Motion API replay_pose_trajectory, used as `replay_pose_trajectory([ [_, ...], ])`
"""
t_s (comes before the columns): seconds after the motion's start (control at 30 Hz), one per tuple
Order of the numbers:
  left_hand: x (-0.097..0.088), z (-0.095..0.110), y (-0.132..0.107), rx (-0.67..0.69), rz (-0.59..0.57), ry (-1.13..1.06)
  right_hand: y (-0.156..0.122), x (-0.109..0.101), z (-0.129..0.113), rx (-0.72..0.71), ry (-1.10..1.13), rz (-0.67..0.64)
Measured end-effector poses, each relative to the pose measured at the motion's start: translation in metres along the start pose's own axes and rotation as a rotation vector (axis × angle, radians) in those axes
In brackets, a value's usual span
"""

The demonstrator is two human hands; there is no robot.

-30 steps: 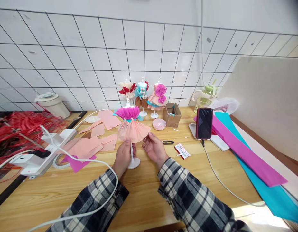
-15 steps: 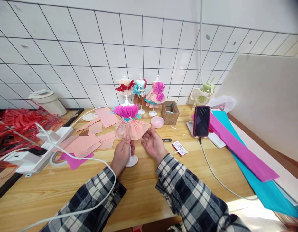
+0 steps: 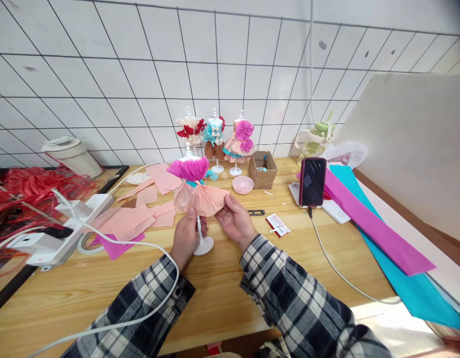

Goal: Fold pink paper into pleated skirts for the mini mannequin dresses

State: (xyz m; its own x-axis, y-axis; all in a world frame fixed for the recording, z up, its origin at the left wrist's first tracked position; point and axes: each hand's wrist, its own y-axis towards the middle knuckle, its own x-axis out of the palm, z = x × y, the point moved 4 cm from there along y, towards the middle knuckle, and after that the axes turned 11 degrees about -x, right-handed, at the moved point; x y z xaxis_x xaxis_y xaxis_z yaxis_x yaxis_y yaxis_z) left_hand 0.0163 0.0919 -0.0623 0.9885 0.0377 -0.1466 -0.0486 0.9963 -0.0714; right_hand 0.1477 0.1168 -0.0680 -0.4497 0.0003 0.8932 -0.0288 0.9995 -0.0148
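A miniature dress form [image 3: 203, 244] on a round white base stands before me, tilted a little to the left. It wears a pleated magenta paper top [image 3: 190, 169], a thin blue waistband and a gathered peach crepe paper skirt [image 3: 206, 200]. My left hand [image 3: 186, 237] is closed around the lower skirt and stand, its thumb at the front and fingers partly hidden behind. At the skirt's right edge, my right hand [image 3: 237, 221] pinches the peach paper between thumb and fingers.
Behind stand several dressed mini forms [image 3: 235, 144], a cardboard box [image 3: 263, 170] and a pink bowl [image 3: 243, 185]. Peach paper pieces [image 3: 133, 221] and a power strip [image 3: 66, 238] lie left. A phone [image 3: 312, 183] and magenta paper [image 3: 379, 223] are right. A white cable [image 3: 155, 244] crosses my left forearm.
The dress form has tilted, its top leaning left. My right hand has closed on the skirt's right edge. My left hand keeps its hold, and the view has shifted slightly.
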Motion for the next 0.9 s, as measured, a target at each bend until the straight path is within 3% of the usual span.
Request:
replay_pose_trajectory([
  [0.13, -0.002, -0.002, 0.001, 0.0, -0.014, -0.076, 0.0, -0.001, -0.001, -0.01, -0.011, 0.013],
  [0.3, -0.001, 0.005, -0.003, 0.006, -0.007, -0.103, -0.002, 0.004, -0.003, -0.063, -0.189, -0.084],
  [0.37, -0.001, 0.007, -0.005, 0.017, 0.012, -0.067, -0.004, 0.003, -0.011, -0.223, -0.351, -0.062],
  [0.47, -0.002, 0.009, -0.006, 0.009, 0.075, -0.055, -0.018, 0.006, -0.033, -0.686, -0.775, 0.0],
  [0.57, -0.005, 0.013, -0.008, 0.038, 0.14, -0.025, -0.04, 0.024, -0.043, -0.993, -1.161, -0.128],
  [0.63, -0.006, 0.016, -0.009, 0.085, 0.153, 0.042, -0.047, 0.035, -0.04, -1.004, -1.267, -0.249],
  [0.73, -0.007, 0.018, -0.009, 0.167, 0.148, 0.139, -0.047, 0.042, -0.029, -0.888, -1.289, -0.348],
  [0.83, -0.006, 0.013, -0.008, 0.182, 0.116, 0.128, -0.038, 0.036, -0.021, -0.755, -1.244, -0.28],
  [0.9, -0.005, 0.008, -0.005, 0.139, 0.05, -0.014, -0.032, 0.03, -0.02, -0.692, -1.187, -0.215],
])
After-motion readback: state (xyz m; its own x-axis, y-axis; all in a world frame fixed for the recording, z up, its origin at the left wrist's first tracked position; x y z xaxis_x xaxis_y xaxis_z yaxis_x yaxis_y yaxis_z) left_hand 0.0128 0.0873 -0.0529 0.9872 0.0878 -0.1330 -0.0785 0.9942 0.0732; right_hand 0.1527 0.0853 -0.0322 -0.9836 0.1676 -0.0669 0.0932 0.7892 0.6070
